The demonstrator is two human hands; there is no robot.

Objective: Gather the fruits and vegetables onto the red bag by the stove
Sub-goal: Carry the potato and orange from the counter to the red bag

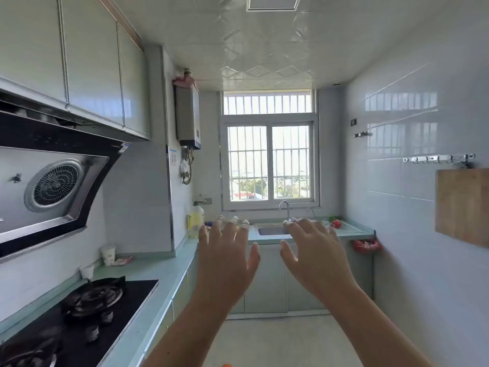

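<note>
My left hand (225,258) and my right hand (315,255) are raised in front of me, backs toward the camera, fingers spread, holding nothing. Far down the kitchen, a red vegetable (336,223) with something green behind it lies on the counter right of the sink (272,230). A small dark blue item (208,223) sits on the counter left of the sink, partly hidden by my left fingers. The black gas stove (87,313) is at the lower left. A red bag (365,245) hangs off the far counter's right end. No red bag shows beside the stove.
A light green counter (158,271) runs along the left wall to the window. On it stand a paper cup (108,255), a small packet (122,260) and a yellow oil bottle (196,219). A range hood hangs above the stove. A wooden cutting board (463,206) hangs on the right wall.
</note>
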